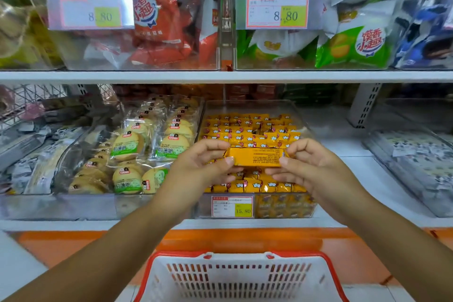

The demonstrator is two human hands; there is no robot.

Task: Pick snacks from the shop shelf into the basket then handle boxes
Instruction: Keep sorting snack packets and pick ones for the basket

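A small yellow snack packet (256, 157) with fine print on its back is held level between both hands. My left hand (201, 167) pinches its left end and my right hand (306, 167) pinches its right end. Both hover over a clear bin (252, 105) full of the same yellow packets on the lower shelf. A white basket with a red rim (240, 274) stands below the hands at the bottom of the view; what little of its inside shows holds nothing.
Left of the yellow bin lies a clear bin of round biscuits in green-labelled wrappers (137, 152). The upper shelf (220, 76) carries bins of red (159, 29) and green (353, 46) snack bags with 8.80 price tags. An orange band (73, 243) runs under the lower shelf.
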